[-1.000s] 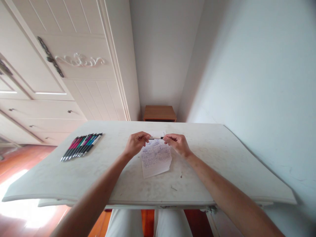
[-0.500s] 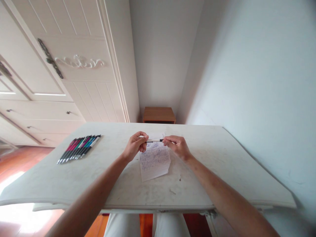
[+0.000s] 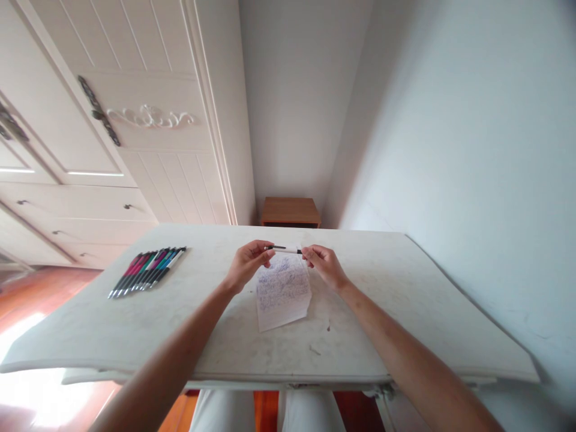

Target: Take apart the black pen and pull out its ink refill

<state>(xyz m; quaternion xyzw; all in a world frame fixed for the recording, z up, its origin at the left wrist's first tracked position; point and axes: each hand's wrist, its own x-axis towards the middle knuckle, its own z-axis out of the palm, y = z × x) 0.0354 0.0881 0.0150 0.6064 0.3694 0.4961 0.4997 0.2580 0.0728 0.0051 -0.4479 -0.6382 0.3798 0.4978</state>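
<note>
On the left of the scuffed white surface (image 3: 391, 324), slim pens with black grips and mostly coloured barrels (image 3: 146, 272) lie side by side in a slanting row, neatly laid out. Your left hand (image 3: 247, 264) pinches one end of a slim white-and-black pen (image 3: 290, 249), held above a scribbled white paper sheet (image 3: 282, 294); your right hand (image 3: 324, 263) pinches its black end, so this one is not yet set down. Around you, a cream panelled wardrobe (image 3: 171, 168), a low brown wooden cabinet (image 3: 291, 210) and a pale blue-grey wall (image 3: 472, 150) follow left to right.
</note>
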